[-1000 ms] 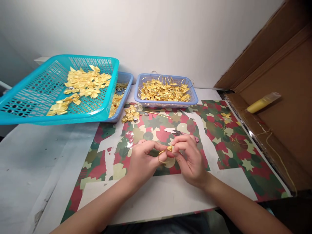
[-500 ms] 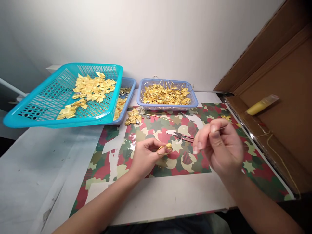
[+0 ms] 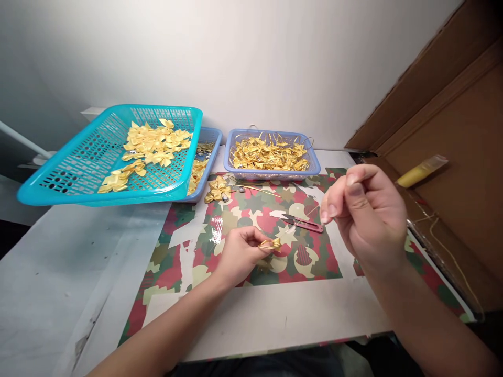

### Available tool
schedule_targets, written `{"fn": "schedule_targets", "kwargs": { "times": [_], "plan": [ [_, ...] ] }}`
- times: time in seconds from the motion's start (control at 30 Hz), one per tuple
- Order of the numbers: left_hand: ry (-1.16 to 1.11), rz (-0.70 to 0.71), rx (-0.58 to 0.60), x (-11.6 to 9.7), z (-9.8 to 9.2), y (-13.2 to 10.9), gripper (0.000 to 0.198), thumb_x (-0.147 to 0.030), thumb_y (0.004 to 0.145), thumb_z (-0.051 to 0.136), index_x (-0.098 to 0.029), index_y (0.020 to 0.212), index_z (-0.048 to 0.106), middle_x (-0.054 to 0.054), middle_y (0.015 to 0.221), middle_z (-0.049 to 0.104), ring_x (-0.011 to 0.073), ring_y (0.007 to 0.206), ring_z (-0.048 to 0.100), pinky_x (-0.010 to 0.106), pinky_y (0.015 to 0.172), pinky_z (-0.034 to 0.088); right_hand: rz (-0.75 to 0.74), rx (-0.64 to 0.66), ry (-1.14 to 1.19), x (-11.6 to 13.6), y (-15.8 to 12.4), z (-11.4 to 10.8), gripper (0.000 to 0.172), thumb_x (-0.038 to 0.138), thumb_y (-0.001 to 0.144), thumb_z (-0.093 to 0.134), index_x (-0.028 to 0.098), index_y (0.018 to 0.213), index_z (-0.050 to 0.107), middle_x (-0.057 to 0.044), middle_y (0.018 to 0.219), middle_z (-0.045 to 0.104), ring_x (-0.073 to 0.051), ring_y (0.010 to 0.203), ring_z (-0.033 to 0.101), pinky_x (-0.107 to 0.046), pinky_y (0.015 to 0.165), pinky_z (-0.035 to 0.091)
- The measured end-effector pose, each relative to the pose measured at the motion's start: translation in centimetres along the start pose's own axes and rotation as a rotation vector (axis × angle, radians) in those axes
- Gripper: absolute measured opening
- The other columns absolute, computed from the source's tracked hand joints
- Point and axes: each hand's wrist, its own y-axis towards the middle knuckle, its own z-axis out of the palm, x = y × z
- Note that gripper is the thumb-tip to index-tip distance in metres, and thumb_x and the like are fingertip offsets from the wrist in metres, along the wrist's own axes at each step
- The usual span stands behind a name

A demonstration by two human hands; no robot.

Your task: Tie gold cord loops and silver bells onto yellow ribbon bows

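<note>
Between the thumb and fingers of my left hand is a small yellow ribbon bow with a loop of gold cord, held low over the patterned sheet. My right hand is raised to the right, thumb and forefinger pinched together. A thin thread shows beside its fingers; whether a needle is in the pinch is hidden. Pink-handled thread snips lie on the sheet between my hands. Beyond my left hand sit several loose yellow bows with small silver bells and gold cords.
A turquoise basket of yellow bows rests partly over a blue basket at the left. Another blue basket holds corded bows at the back. Cardboard stands at the right, with a yellow-filled tube against it.
My right hand has moved up and to the right, away from the bow, uncovering the snips' handle. My left hand has shifted slightly right and down, still gripping the bow.
</note>
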Motion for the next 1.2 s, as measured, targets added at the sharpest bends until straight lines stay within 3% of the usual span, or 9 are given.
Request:
{"fn": "schedule_targets", "kwargs": {
  "times": [0.2,0.33,0.43,0.5,0.6,0.8,0.9,1.03,1.2],
  "plan": [
    [0.001,-0.096,0.015,-0.2,0.4,-0.2,0.020,-0.020,0.054,0.078,-0.014,0.057,0.058,0.005,0.064,0.072,0.0139,0.055,0.063,0.022,0.048,0.049,0.226,0.176,-0.073,-2.7,3.6,1.0,0.012,0.029,0.091,0.058,0.021,0.085,0.052,0.002,0.071,0.065,-0.009,0.052,0.057,-0.023,0.048,0.045],
    [-0.067,-0.154,0.060,-0.4,0.5,-0.1,0.018,-0.019,0.056,0.074,-0.016,0.055,0.056,0.000,0.051,0.064,0.0096,0.046,0.056,0.021,0.048,0.044,0.389,0.217,-0.466,-5.5,5.4,1.6,0.011,0.018,0.085,0.058,0.017,0.096,0.058,-0.006,0.100,0.068,-0.010,0.060,0.060,-0.024,0.052,0.044],
    [-0.133,-0.177,0.076,-0.4,0.2,0.0,0.019,-0.019,0.057,0.072,-0.016,0.053,0.053,0.000,0.053,0.064,0.0105,0.050,0.058,0.022,0.053,0.045,0.129,0.142,-0.660,-5.1,3.3,1.9,0.011,0.012,0.082,0.056,0.018,0.089,0.062,-0.004,0.096,0.066,-0.012,0.069,0.056,-0.026,0.060,0.043],
    [-0.168,-0.174,0.073,-0.3,0.1,0.0,0.020,-0.018,0.057,0.071,-0.016,0.053,0.052,-0.001,0.053,0.062,0.0099,0.051,0.057,0.022,0.054,0.044,0.021,0.226,-0.638,-3.9,0.6,2.1,0.014,0.009,0.081,0.051,0.019,0.075,0.059,-0.001,0.077,0.061,-0.012,0.061,0.050,-0.026,0.055,0.039],
    [-0.192,-0.169,0.058,-0.3,0.1,-0.2,0.020,-0.018,0.057,0.071,-0.016,0.054,0.051,-0.005,0.048,0.054,0.0070,0.046,0.049,0.020,0.049,0.039,-0.009,0.462,-0.802,-2.5,-3.1,2.5,0.016,0.009,0.078,0.052,0.019,0.078,0.065,-0.001,0.070,0.058,-0.015,0.064,0.051,-0.028,0.057,0.038],
    [-0.144,-0.159,0.018,-0.5,0.6,-0.7,0.018,-0.019,0.057,0.072,-0.015,0.056,0.055,-0.004,0.050,0.058,0.0084,0.050,0.052,0.019,0.051,0.042,0.081,0.415,-1.359,-3.4,-5.0,3.2,0.023,0.025,0.090,0.049,0.017,0.075,0.065,-0.008,0.074,0.060,-0.022,0.071,0.054,-0.036,0.066,0.036],
    [-0.122,-0.136,-0.022,-0.7,0.7,-0.7,0.017,-0.019,0.057,0.072,-0.015,0.056,0.055,-0.003,0.050,0.059,0.0089,0.050,0.054,0.020,0.052,0.044,0.211,0.451,-1.351,-3.7,-4.4,3.3,0.033,0.030,0.091,0.049,0.017,0.063,0.061,-0.007,0.072,0.060,-0.021,0.072,0.055,-0.037,0.069,0.036],
    [-0.116,-0.143,-0.034,-0.7,0.8,-0.7,0.020,-0.020,0.057,0.072,-0.016,0.055,0.053,-0.002,0.049,0.061,0.0094,0.048,0.055,0.019,0.049,0.044,0.383,0.464,-1.097,-3.9,-3.7,3.0,0.025,0.023,0.088,0.054,0.019,0.066,0.065,-0.003,0.074,0.061,-0.016,0.070,0.056,-0.033,0.069,0.037],
    [-0.125,-0.131,-0.034,-0.7,0.7,-0.7,0.022,-0.021,0.057,0.075,-0.016,0.054,0.054,-0.002,0.049,0.060,0.0095,0.048,0.055,0.020,0.049,0.043,0.405,0.364,-0.773,-4.3,-3.5,2.7,0.019,0.016,0.084,0.057,0.019,0.067,0.062,-0.002,0.078,0.059,-0.016,0.076,0.056,-0.030,0.068,0.040]
  ]
}}
